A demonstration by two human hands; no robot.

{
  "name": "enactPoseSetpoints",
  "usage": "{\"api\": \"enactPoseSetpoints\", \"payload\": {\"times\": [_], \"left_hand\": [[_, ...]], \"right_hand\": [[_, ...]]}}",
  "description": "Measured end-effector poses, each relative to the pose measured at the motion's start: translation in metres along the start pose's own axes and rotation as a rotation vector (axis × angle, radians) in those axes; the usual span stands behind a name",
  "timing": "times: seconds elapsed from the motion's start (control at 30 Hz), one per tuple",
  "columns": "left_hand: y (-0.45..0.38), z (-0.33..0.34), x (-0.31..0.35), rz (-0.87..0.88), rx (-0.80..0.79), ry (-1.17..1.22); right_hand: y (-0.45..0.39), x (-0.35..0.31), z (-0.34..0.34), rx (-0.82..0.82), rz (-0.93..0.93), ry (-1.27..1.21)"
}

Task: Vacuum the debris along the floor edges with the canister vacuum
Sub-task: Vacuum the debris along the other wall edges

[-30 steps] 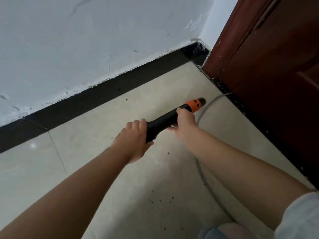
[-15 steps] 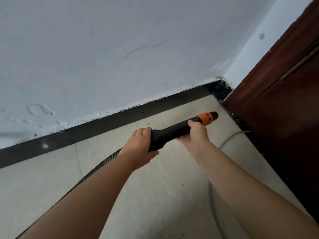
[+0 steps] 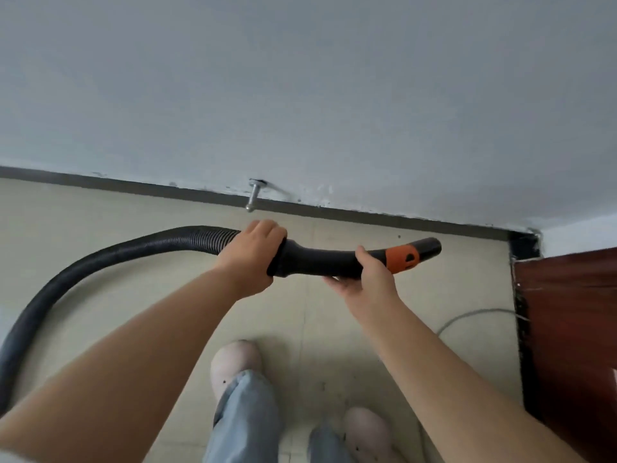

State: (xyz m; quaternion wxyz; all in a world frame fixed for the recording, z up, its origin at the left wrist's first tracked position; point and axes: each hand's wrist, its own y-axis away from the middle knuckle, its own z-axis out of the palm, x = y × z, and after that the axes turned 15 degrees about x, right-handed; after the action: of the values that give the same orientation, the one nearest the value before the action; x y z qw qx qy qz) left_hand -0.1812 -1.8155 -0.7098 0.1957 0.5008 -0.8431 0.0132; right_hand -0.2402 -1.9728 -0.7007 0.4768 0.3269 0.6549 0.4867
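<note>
The vacuum's black handle pipe (image 3: 320,259) with an orange collar (image 3: 402,259) is held level, well above the floor, its open end pointing right toward the corner. My left hand (image 3: 252,253) grips the joint where the ribbed black hose (image 3: 100,262) meets the handle. My right hand (image 3: 365,275) holds the handle from below, just left of the orange collar, thumb over the top. The hose curves away left and down out of frame. Small dark specks of debris (image 3: 322,385) lie on the beige floor tiles near my feet. The canister is out of view.
A black baseboard (image 3: 384,217) runs along the white wall. A metal door stop (image 3: 253,195) sticks out of the wall above it. A dark red door (image 3: 567,329) stands at right, with a grey cord (image 3: 467,317) on the floor beside it. My feet (image 3: 235,362) stand below.
The view has risen and turned: the handle, earlier angled toward the corner near the floor, is now held level and higher. Both hands kept their hold. The hose, door stop and my feet came into view.
</note>
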Motion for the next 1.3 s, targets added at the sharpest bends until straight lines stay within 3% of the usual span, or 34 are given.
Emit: {"api": "enactPoseSetpoints", "payload": {"times": [0.07, 0.2, 0.3, 0.37, 0.47, 0.53, 0.67, 0.83, 1.13, 1.3], "left_hand": [[0.033, -0.042, -0.008, -0.012, 0.057, -0.018], [0.107, -0.112, -0.026, 0.009, 0.332, -0.068], [0.173, -0.154, -0.022, -0.130, 0.476, -0.103], [0.217, -0.171, -0.012, -0.402, 0.572, -0.069], [0.278, -0.190, 0.004, -1.042, 0.738, 0.211], [0.310, -0.193, 0.008, -1.200, 0.762, 0.337], [0.356, -0.209, -0.005, -1.080, 0.749, 0.201], [0.421, -0.256, -0.047, -0.780, 0.646, -0.062], [0.569, -0.357, -0.149, -1.072, 0.734, 0.010], [0.677, -0.370, -0.200, -1.368, 0.939, 0.003]], "right_hand": [[0.043, 0.013, 0.004, -0.031, 0.036, 0.059], [0.122, 0.041, 0.014, -0.075, 0.028, 0.255], [0.179, 0.065, 0.013, -0.117, 0.005, 0.403], [0.214, 0.079, 0.009, -0.151, 0.001, 0.470], [0.256, 0.100, -0.002, -0.194, -0.012, 0.538], [0.276, 0.115, -0.011, -0.208, -0.026, 0.587], [0.311, 0.146, -0.018, -0.255, -0.068, 0.716], [0.373, 0.195, -0.003, -0.328, -0.161, 0.840], [0.523, 0.364, 0.030, -0.559, -0.250, 0.981], [0.581, 0.482, 0.044, -0.686, -0.360, 1.091]]}}
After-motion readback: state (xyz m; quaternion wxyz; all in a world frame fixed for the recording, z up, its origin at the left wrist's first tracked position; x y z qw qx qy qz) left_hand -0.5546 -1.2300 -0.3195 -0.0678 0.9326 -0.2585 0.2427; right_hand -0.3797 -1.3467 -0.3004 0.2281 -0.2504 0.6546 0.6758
